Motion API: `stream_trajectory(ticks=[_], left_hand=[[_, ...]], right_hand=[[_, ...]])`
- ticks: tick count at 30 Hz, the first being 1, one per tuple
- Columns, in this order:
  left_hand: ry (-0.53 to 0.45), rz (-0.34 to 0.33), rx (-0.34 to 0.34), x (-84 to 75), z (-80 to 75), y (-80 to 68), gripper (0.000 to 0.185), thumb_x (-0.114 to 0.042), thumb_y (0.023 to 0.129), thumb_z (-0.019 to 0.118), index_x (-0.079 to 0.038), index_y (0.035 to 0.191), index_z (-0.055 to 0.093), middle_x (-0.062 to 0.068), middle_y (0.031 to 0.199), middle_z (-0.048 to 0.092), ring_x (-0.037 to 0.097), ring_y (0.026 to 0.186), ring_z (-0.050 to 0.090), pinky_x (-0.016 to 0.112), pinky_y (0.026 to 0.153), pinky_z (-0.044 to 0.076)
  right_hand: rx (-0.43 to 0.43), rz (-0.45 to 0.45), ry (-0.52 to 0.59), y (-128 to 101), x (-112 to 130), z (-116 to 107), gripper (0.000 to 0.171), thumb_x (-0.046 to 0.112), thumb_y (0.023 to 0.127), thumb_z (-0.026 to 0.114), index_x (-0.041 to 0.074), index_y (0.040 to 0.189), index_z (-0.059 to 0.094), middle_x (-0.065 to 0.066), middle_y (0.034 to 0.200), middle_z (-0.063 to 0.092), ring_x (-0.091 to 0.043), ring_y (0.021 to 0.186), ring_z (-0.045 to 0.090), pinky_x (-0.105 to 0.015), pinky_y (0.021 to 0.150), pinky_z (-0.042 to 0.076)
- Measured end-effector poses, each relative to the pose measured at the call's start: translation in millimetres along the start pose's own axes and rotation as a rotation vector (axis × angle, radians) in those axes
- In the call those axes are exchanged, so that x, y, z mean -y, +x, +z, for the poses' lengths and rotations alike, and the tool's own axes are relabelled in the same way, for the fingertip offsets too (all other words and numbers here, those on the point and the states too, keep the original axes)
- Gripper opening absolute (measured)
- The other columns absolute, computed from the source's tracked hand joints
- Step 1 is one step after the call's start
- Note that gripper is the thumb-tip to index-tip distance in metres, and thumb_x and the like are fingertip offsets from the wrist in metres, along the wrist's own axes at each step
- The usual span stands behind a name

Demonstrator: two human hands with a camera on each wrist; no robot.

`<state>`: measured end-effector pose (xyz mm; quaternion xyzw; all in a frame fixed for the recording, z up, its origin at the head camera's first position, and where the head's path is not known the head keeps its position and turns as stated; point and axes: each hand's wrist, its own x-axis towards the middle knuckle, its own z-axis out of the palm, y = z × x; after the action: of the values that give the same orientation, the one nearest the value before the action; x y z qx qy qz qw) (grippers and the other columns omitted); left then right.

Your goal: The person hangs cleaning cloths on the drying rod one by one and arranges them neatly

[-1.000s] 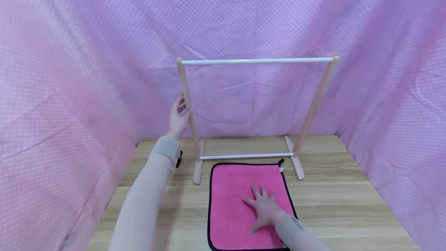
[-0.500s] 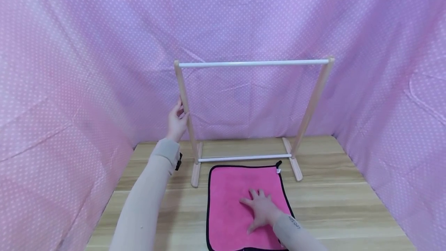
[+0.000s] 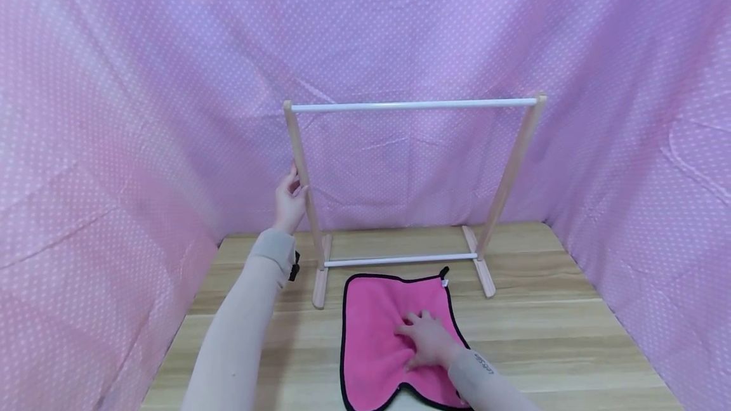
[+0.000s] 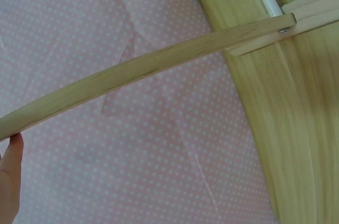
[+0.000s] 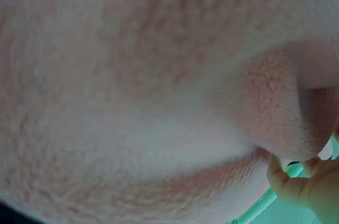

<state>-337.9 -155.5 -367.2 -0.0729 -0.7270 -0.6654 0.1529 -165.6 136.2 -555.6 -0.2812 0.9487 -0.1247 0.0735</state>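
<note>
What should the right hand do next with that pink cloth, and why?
Probably lift the bunched pink cloth toward the top rail. The right hand has its fingers gathered into it, the rail is bare, and the left hand holds the rack's left post.

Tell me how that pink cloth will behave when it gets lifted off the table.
Probably floppy: the pink cloth already bunches into folds under the right hand, so it should droop from the grip. Likely light for its size, being thin with a fluffy pile. Unlikely to slip, since the fingers sink into that pile.
</note>
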Motion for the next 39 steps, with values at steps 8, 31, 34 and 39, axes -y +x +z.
stream_trajectory(ticks=[8, 31, 34, 39], left_hand=[[-0.010, -0.049, -0.023, 0.0, 1.0, 0.4, 0.067, 0.015, 0.091, 0.044, -0.016, 0.147, 0.027, 0.011, 0.150, 0.033, 0.031, 0.129, 0.042, 0.039, 0.107, 0.043], [-0.026, -0.102, -0.031, 1.1, 4.2, 1.5, 0.065, 0.013, 0.092, 0.044, -0.016, 0.148, 0.026, 0.012, 0.150, 0.034, 0.028, 0.131, 0.041, 0.031, 0.110, 0.039], [-0.026, -0.087, -0.030, 0.6, 4.6, 3.5, 0.064, 0.012, 0.092, 0.045, -0.015, 0.148, 0.026, 0.009, 0.152, 0.032, 0.027, 0.133, 0.041, 0.031, 0.111, 0.037], [0.000, -0.060, -0.033, -0.1, 4.5, 5.1, 0.065, 0.012, 0.092, 0.045, -0.017, 0.147, 0.027, 0.005, 0.154, 0.029, 0.027, 0.132, 0.042, 0.030, 0.112, 0.036]], right_hand=[[-0.062, -0.089, 0.004, 7, -5, 0, 0.029, 0.023, 0.068, 0.081, 0.020, 0.094, 0.069, 0.005, 0.096, 0.054, -0.011, 0.080, 0.044, -0.025, 0.068, 0.043], [-0.110, -0.143, 0.078, 10, -11, -1, 0.019, 0.002, 0.075, 0.074, 0.015, 0.088, 0.070, 0.006, 0.086, 0.059, -0.008, 0.077, 0.051, -0.027, 0.072, 0.051], [-0.152, -0.141, 0.084, 10, -13, -3, 0.021, 0.000, 0.074, 0.074, 0.014, 0.089, 0.071, 0.005, 0.085, 0.059, -0.009, 0.079, 0.053, -0.028, 0.074, 0.052], [-0.192, -0.110, 0.107, 11, -15, -9, 0.022, 0.002, 0.073, 0.075, 0.011, 0.093, 0.072, 0.003, 0.089, 0.061, -0.012, 0.083, 0.055, -0.029, 0.075, 0.053]])
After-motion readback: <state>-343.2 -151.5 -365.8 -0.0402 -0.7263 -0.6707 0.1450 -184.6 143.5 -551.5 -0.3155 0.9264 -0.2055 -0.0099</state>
